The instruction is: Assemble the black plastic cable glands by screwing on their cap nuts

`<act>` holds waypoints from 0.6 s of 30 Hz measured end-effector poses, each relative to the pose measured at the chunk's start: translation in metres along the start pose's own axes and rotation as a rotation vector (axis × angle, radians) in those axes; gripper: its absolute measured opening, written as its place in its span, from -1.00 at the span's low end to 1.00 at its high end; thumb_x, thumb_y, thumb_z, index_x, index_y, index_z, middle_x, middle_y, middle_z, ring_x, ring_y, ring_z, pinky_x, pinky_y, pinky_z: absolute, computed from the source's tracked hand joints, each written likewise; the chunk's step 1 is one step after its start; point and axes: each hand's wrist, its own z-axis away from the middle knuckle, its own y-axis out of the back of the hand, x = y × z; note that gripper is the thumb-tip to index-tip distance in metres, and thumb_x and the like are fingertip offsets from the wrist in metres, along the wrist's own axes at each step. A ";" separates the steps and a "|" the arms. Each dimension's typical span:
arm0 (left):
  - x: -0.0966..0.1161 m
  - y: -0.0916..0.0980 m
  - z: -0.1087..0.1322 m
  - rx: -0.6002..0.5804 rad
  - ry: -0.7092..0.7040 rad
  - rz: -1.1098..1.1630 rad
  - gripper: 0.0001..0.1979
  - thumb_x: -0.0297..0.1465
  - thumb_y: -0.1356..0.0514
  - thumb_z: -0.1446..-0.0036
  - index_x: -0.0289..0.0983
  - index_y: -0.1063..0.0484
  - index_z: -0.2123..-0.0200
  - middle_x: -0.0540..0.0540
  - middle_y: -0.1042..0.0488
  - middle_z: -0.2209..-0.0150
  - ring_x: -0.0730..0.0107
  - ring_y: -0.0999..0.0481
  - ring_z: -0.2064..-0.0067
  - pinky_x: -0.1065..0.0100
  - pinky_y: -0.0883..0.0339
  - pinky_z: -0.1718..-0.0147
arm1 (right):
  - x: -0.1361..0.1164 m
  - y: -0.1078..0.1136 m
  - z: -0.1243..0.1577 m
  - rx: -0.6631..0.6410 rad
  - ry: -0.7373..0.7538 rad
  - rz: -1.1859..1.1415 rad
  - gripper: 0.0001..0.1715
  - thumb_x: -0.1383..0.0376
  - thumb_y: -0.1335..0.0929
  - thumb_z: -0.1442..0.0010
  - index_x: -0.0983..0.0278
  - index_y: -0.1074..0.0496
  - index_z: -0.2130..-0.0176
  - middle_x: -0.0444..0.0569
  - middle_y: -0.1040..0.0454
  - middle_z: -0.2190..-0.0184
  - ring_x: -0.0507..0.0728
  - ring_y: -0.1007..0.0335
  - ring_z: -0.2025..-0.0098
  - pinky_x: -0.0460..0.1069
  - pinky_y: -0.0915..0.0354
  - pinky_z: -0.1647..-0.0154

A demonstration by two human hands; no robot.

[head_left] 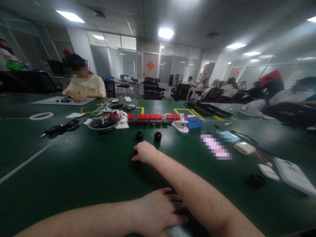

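Note:
My right hand (144,152) is stretched forward across the green table (74,171), fingers curled over a small black round part (135,152) that mostly hides beneath them. Two more small black round parts (139,135) (158,136) stand just beyond that hand. My left hand (158,210) lies near the table's front edge, fingers spread flat and holding nothing, tucked under my right forearm.
A row of red blocks (150,116), a round metal dish with wires (103,123), a white clamp (180,125) and a blue basket (194,122) sit further back. White devices (293,176) and a black ring (255,180) lie right. A person (82,86) works at the far left.

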 end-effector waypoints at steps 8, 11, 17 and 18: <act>0.000 0.000 0.002 -0.029 0.007 -0.025 -0.59 -0.27 0.03 -0.15 -0.26 -0.17 -0.06 -0.14 -0.22 -0.12 0.22 -0.13 -0.16 0.11 0.00 -0.10 | 0.013 0.002 -0.030 -0.017 -0.042 -0.003 -0.68 0.17 -0.26 -0.19 0.33 -0.31 0.11 0.00 -0.35 0.14 0.11 -0.33 0.15 0.07 -0.30 0.18; 0.000 -0.002 0.002 -0.017 0.007 -0.030 -0.59 -0.28 0.01 -0.14 -0.25 -0.17 -0.06 -0.13 -0.21 -0.12 0.23 -0.13 -0.16 0.13 0.01 -0.11 | 0.016 0.002 -0.038 -0.011 -0.064 -0.007 -0.68 0.20 -0.26 -0.20 0.32 -0.30 0.09 0.00 -0.34 0.13 0.11 -0.32 0.15 0.07 -0.29 0.17; -0.001 -0.001 0.002 0.013 -0.008 -0.038 -0.59 -0.28 -0.02 -0.11 -0.24 -0.19 -0.04 -0.09 -0.21 -0.13 0.25 -0.12 -0.16 0.15 0.05 -0.13 | 0.015 0.002 -0.046 0.001 -0.103 -0.025 -0.68 0.20 -0.26 -0.20 0.32 -0.29 0.08 0.01 -0.33 0.12 0.11 -0.32 0.15 0.08 -0.29 0.17; -0.001 0.000 0.002 0.019 -0.013 -0.040 -0.58 -0.28 -0.02 -0.11 -0.24 -0.19 -0.04 -0.09 -0.21 -0.13 0.26 -0.11 -0.17 0.16 0.08 -0.14 | 0.014 0.002 -0.047 0.003 -0.110 -0.028 -0.68 0.20 -0.26 -0.20 0.32 -0.29 0.08 0.01 -0.33 0.12 0.11 -0.32 0.14 0.08 -0.30 0.17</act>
